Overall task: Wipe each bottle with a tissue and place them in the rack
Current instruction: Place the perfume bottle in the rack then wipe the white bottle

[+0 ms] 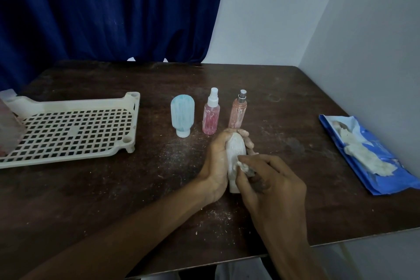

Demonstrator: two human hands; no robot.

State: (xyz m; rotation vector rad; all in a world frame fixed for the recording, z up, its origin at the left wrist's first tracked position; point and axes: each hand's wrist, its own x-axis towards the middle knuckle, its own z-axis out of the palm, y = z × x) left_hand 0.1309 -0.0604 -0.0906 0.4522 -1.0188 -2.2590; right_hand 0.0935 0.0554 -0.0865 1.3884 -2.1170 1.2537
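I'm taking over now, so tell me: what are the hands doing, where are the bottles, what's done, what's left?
Left hand grips the white bottle; right hand pinches a tissue against it.
Blue bottle, pink bottle and peach bottle stand on the table, streaked.
Rack sits left; a pinkish thing at its edge is cut off, maybe a finished bottle.
Tissue pack lies right.
Left: finish this one, rack it, then the three.

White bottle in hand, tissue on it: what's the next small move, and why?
Probably rub the tissue along the white bottle toward its far end: the left hand grips the bottle, the right hand pinches the tissue against its near half, and the surface looks streaked. The rack can wait.
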